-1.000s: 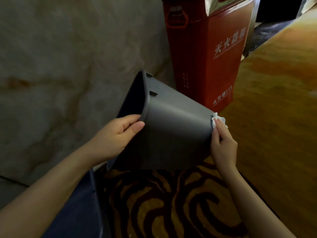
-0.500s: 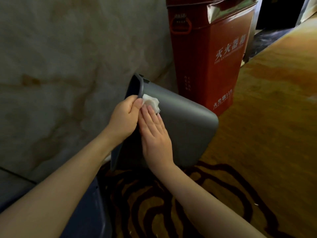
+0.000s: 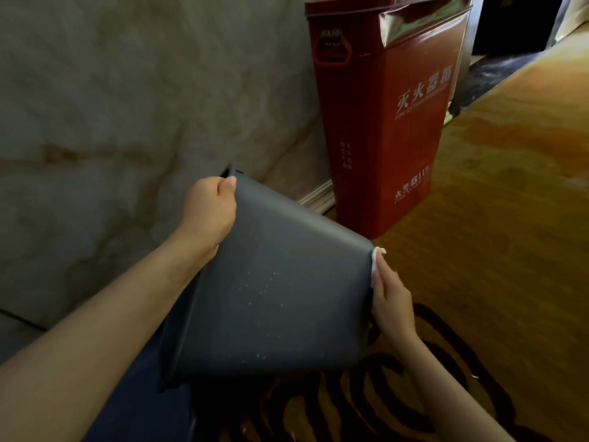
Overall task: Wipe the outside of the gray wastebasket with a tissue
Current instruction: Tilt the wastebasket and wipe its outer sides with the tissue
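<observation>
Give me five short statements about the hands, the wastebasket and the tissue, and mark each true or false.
1. The left hand grips the rim of the gray plastic wastebasket. True.
2. The wastebasket stands upright on the floor. False: it is tipped on its side, held up.
3. The right hand presses the white tissue at the base end of the wastebasket. True.
4. The tall red metal box lies flat on the carpet. False: it stands upright by the wall.
5. The tissue rests by the rim. False: it is at the opposite end.
</observation>
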`<state>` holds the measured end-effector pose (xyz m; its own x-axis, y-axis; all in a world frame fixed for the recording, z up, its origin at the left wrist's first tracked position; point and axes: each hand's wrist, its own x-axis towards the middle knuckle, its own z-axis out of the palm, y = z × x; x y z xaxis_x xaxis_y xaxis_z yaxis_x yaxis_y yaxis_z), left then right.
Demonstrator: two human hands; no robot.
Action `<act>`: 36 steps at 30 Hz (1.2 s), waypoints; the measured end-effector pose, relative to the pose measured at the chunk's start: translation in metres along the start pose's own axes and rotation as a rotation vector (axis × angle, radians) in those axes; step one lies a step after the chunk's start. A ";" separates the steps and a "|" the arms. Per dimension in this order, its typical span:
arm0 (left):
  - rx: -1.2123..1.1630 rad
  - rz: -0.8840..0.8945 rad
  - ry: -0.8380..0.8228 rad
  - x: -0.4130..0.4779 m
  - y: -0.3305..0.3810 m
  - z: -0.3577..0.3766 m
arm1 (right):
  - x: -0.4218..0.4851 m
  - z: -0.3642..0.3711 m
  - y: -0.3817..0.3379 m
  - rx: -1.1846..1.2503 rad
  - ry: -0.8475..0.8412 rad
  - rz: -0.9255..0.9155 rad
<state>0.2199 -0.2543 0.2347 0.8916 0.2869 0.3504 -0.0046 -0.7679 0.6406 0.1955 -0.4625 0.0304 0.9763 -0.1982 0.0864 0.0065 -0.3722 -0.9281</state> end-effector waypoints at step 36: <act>-0.352 -0.488 -0.103 0.050 0.012 0.028 | -0.057 0.055 -0.083 0.121 -0.129 -0.419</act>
<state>0.2774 -0.2650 0.2402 0.8677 0.4875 -0.0970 0.2815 -0.3210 0.9043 0.1515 -0.3703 0.0831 0.9032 0.0646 0.4243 0.4241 -0.2860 -0.8592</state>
